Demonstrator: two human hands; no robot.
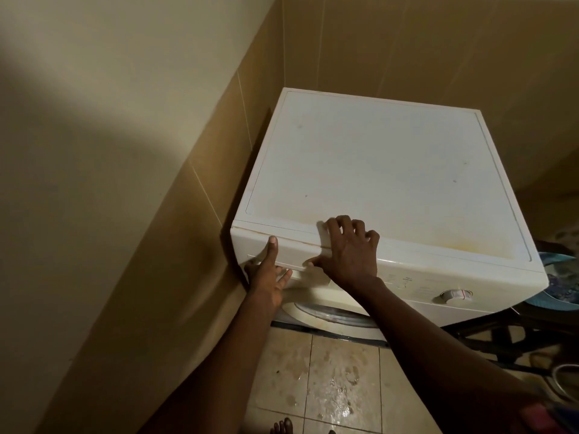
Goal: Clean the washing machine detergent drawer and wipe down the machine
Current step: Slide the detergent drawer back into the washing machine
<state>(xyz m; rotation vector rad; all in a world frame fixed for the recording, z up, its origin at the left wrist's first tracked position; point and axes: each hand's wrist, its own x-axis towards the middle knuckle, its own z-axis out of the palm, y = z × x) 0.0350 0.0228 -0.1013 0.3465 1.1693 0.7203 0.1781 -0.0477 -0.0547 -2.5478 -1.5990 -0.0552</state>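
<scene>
A white front-loading washing machine (pixel 376 170) stands in a tiled corner, its top faintly stained yellow near the front. The detergent drawer (pixel 300 253) sits closed at the front panel's left end. My left hand (pixel 266 277) lies against the drawer front, thumb pointing up to its top edge and fingers spread over the handle recess. My right hand (pixel 347 252) rests over the machine's front top edge, bent fingertips on the top and thumb touching the drawer front. Neither hand holds a cloth.
A program dial (pixel 456 296) is on the panel's right, and the round door (pixel 329 314) is below. The tan tiled wall (pixel 188 198) is tight against the machine's left side. The floor tiles (pixel 341 380) are wet. A dark metal frame with a blue patterned item (pixel 560 286) stands to the right.
</scene>
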